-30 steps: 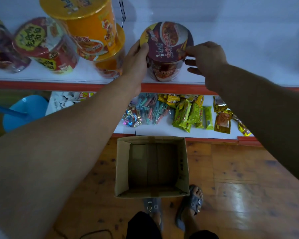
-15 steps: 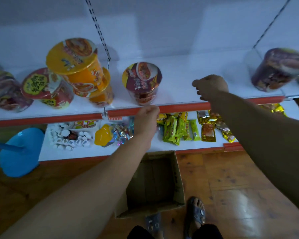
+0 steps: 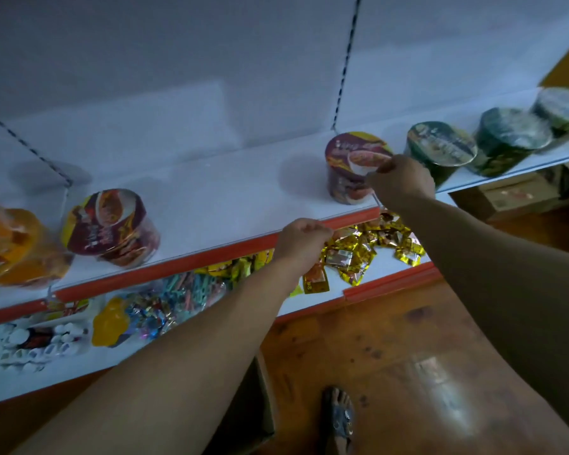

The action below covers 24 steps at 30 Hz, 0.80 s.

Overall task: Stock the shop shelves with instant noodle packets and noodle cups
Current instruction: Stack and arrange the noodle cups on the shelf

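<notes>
a: right grip status?

b: narrow. fingers curled onto the near rim of the purple noodle cup, at the lid edge. looks like a pinch on the lid lip, not a wrap round the body.

a: where's the cup relative to it?

b: touching, just ahead and to the left of the knuckles. it stands upright on the upper shelf, long axis vertical, lid up, close to the front edge and right at the seam where two shelf boards meet.

a: left grip?

b: curled over the red front strip, seems to hold it as a brace. lower and left of the cup, well apart from it. so the right one is the nearer, and the only one on the cup.

a: room to shift it?

b: open shelf to its left, up to a second purple cup near the orange cups. to the right a dark green cup sits just beside it, more green ones beyond. my guess: any nudge goes left or back, away from the edge.

a: risk?

b: a lid-lip pinch gives little control. pull toward the body and it could tip off the front, onto the gold sachets on the lower shelf.

a: stock left?

b: cardboard box on the floor, mostly hidden by the left forearm. cannot tell what's inside.
</notes>
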Each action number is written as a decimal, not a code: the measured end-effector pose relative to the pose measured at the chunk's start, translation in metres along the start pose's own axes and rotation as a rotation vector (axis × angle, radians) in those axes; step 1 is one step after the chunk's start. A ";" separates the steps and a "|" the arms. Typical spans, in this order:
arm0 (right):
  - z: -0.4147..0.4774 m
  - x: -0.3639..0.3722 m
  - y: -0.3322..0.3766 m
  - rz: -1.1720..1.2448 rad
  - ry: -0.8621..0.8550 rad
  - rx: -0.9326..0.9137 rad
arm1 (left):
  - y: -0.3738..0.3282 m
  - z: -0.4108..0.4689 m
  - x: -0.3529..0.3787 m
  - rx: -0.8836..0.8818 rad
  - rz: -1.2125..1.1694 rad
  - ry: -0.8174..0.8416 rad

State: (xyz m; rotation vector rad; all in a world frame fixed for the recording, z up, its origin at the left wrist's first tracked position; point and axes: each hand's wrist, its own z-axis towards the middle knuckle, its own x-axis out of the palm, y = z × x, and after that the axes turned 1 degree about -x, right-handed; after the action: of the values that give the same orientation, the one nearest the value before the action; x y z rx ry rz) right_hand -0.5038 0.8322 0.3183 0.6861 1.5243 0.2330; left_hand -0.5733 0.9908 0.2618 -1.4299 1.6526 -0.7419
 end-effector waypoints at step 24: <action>0.089 0.014 -0.043 0.458 0.168 0.144 | -0.059 0.094 0.062 0.066 -0.156 -0.280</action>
State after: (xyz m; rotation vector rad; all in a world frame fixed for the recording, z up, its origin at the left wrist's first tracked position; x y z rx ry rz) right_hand -0.4289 0.7823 0.2751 1.1534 1.5361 0.5404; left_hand -0.4643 0.9261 0.2528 -1.5509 1.3041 -0.6425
